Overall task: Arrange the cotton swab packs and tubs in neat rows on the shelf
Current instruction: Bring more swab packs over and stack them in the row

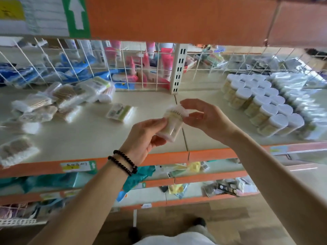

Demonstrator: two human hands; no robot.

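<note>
In the head view, a small clear plastic tub of cotton swabs [172,126] is held up in the middle of the frame, above the cream shelf board [99,137]. It is tilted, and its top is covered by a bit of crinkly clear wrap. The tub is gripped around its lower part by the left hand [143,138], with the fingers curled around it. Two dark bead bracelets [123,162] are worn on that wrist. The crinkly wrap at the top of the tub is pinched by the thumb and fingers of the right hand [203,117].

At the right of the frame, many clear tubs with white lids [261,101] are set in neat rows on the shelf, touching each other. Just beside them, further right, shiny clear packs [297,96] are laid in a row. At the left, loose clear packs of cotton swabs [60,101] are piled in a messy heap. One flat pack with a green label [122,112] is lying alone near the middle. A white wire grid [85,68] is seen behind the shelf.
</note>
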